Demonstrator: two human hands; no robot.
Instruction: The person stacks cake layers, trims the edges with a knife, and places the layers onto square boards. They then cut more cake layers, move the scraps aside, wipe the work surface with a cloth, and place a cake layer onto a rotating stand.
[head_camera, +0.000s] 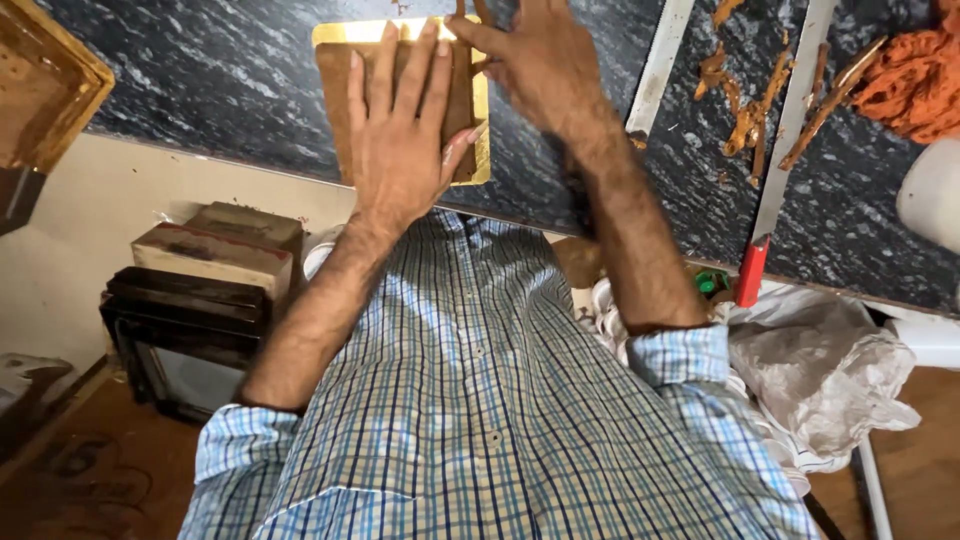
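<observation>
Near the top middle of the frame, a brown slab lies on a gold board on the dark marbled surface. His left hand presses flat on the slab, grip wide, fingers spread. His right hand touches the slab's right edge, fingers loosely open, holding nothing. Brown scraps lie at upper right.

We're looking at a small workshop or food-prep bench. Dark marbled stone counter carries brown paste scraps and long metal scraper blades. Stacked trays sit below its near edge.
</observation>
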